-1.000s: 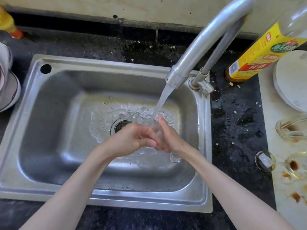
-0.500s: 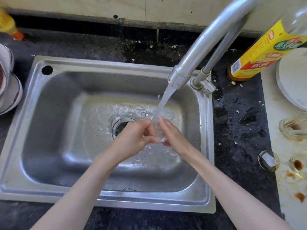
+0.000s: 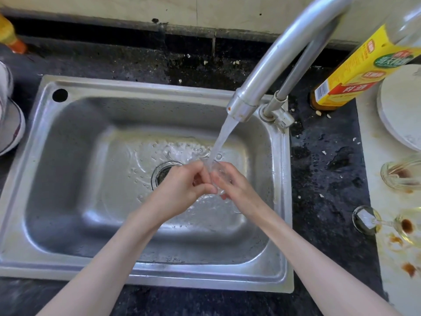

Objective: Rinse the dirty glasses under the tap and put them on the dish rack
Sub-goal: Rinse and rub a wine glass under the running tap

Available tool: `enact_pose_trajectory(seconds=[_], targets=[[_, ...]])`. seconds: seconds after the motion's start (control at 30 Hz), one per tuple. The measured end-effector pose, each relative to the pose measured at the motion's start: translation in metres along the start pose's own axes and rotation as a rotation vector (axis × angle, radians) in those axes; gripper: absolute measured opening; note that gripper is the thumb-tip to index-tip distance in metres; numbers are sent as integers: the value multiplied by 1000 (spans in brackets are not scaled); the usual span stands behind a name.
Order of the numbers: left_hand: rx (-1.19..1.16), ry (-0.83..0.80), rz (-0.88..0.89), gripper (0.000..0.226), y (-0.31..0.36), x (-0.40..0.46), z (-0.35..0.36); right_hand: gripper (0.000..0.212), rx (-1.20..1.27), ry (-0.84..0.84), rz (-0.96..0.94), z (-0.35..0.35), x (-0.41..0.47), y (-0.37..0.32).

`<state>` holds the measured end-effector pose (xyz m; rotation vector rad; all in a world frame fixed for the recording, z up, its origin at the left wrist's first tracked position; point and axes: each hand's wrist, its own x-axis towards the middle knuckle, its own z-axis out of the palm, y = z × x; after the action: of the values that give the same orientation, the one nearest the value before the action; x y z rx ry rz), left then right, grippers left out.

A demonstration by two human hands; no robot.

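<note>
Reaching in from the near edge, both forearms are crossing the sink (image 3: 279,201) rim and meeting over the basin, just right of the drain (image 3: 163,174). Left hand (image 3: 182,192) is curling its fingers round the near side of a small clear glass (image 3: 216,173), thumb lying across toward the right hand; grip looks closed on the glass, likely rubbing it as well as holding it. Right hand (image 3: 237,188) is cupping the far side, fingers wrapped partway round, also gripping the glass. How tightly either grips, cannot tell, the glass being see-through and half hidden by fingers. Glass is being held right under the water stream (image 3: 222,137), probably tilted so water is running in and over it; exact tilt unclear. Judging the step as rinsing, mid-way, nothing going to a rack yet.

Further right on the pale counter (image 3: 387,201), a wine glass (image 3: 385,222) is lying on its side with brown residue, and another dirty glass (image 3: 401,174) is lying just behind it, both waiting their turn. Brown spots are staining the counter near them.

Beyond, the tap (image 3: 273,65) is arching in from the upper right, running. A yellow-labelled bottle (image 3: 355,74) is standing behind it, a white round plate (image 3: 401,108) beside. No dish rack is showing clearly; stacked bowls (image 3: 9,124) at the left edge.
</note>
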<state>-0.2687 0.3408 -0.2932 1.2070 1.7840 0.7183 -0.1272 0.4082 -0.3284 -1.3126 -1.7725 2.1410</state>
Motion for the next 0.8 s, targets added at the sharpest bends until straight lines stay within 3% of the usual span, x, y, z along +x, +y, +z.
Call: enact_pose_trajectory(seconds=[0.1, 0.13, 0.2, 0.33, 0.4, 0.5, 0.57, 0.63, 0.73, 0.8], targets=[[74, -316, 107, 13, 2, -3, -3, 43, 49, -25, 93, -5, 2, -11], [99, -371, 118, 13, 1, -3, -4, 47, 38, -55, 112, -7, 4, -13], [120, -316, 86, 13, -1, -1, -6, 56, 26, -104, 128, -6, 3, -13], [60, -26, -19, 30, 0, -2, -2, 55, -15, -32, 52, -2, 0, -5], [57, -34, 48, 29, 0, -5, 3, 57, 50, -16, 70, -4, 1, -9], [150, -226, 162, 16, 0, -7, 5, 53, 207, -110, 163, -4, 5, -13], [220, -261, 150, 10, -2, -7, 4, 59, 185, -163, 193, -6, 7, -11], [216, -178, 93, 9, -1, -7, 6, 61, 123, -158, 160, -6, 8, -10], [75, 29, -19, 27, 1, -7, 11, 44, -30, -80, -5, -2, 3, -9], [18, 54, -14, 22, -2, -9, 11, 48, -17, -58, -45, 0, 0, -8]])
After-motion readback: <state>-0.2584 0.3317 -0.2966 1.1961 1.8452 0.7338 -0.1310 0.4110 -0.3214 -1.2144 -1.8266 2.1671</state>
